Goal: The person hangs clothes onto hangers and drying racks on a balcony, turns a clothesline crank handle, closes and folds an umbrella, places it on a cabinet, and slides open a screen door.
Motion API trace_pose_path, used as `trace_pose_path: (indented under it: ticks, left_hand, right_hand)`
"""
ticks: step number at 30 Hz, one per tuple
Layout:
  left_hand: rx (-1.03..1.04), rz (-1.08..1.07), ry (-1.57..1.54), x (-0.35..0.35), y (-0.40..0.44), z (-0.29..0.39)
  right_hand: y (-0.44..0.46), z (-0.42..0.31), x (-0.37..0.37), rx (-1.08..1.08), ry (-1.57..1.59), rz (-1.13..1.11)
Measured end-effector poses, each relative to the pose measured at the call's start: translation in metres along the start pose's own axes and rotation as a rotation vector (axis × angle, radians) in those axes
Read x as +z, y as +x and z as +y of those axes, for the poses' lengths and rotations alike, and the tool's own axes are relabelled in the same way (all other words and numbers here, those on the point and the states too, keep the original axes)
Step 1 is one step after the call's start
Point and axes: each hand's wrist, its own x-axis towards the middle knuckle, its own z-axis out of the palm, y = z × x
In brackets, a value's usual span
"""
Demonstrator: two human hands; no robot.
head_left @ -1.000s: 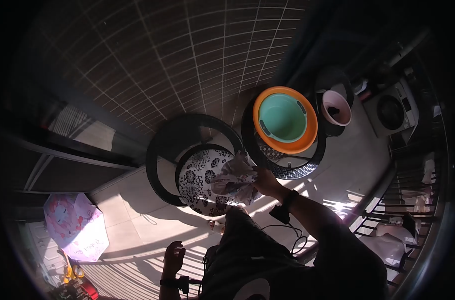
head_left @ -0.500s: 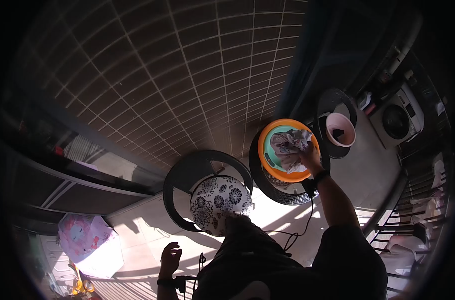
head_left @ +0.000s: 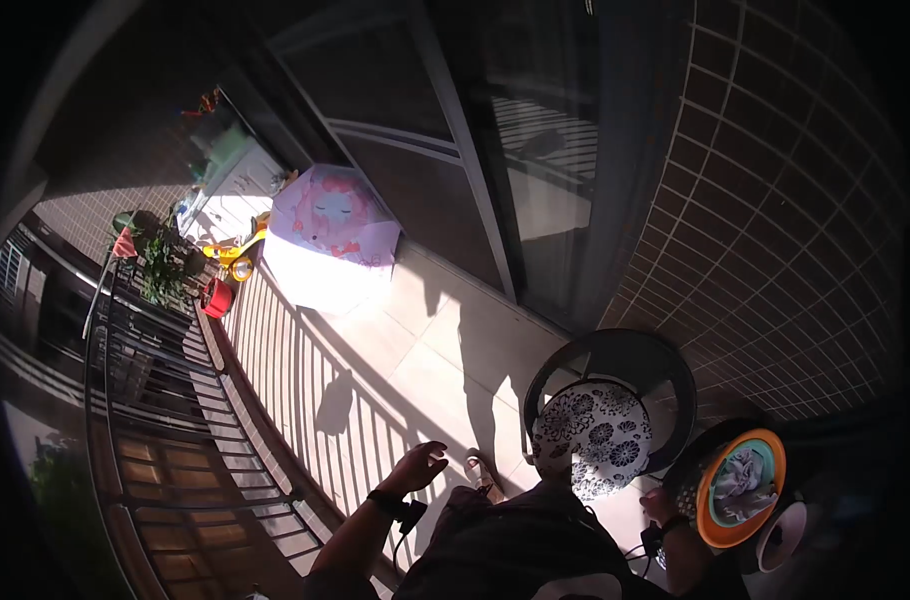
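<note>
My left hand point(head_left: 418, 468) hangs over the striped shadows on the floor, its fingers slightly curled and apart, holding nothing. At the lower right, my right hand point(head_left: 659, 506) is beside the flower-patterned round stool point(head_left: 595, 437); its fingers are small and partly in shade, and whether they are closed is unclear. A crumpled light cloth point(head_left: 743, 482) lies inside the green basin point(head_left: 776, 462), which sits in the orange basin point(head_left: 713, 530) to the right of that hand. A black round-backed chair point(head_left: 630, 345) surrounds the stool.
An open pink umbrella point(head_left: 335, 240) stands on the tiled floor by the sliding doors. Left of it are a yellow scooter point(head_left: 240, 262), a red pot point(head_left: 216, 298) and plants point(head_left: 163, 262). A railing point(head_left: 205, 505) runs down the left. A pink basin point(head_left: 781, 537) is at the lower right.
The cloth went from my right hand into the green basin, and that hand has drawn away from it. The view has swung left toward the umbrella and railing.
</note>
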Motion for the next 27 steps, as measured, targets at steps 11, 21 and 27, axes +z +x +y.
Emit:
trace_pose_path:
  ticks: [11,21,27]
  left_hand:
    - [-0.141,0.144,-0.302,-0.072,-0.024,-0.202]
    - [-0.15,0.317,-0.48,-0.257,-0.009,-0.32]
    - [-0.225,0.411,-0.535,-0.327,0.001,-0.382]
  right_hand:
    - [0.062,-0.272,0.029,-0.416,-0.347,0.065]
    - [0.053,-0.619,0.179,-0.647,-0.342,-0.182]
    - [0.087,-0.746,0.255,-0.631,-0.515,-0.336]
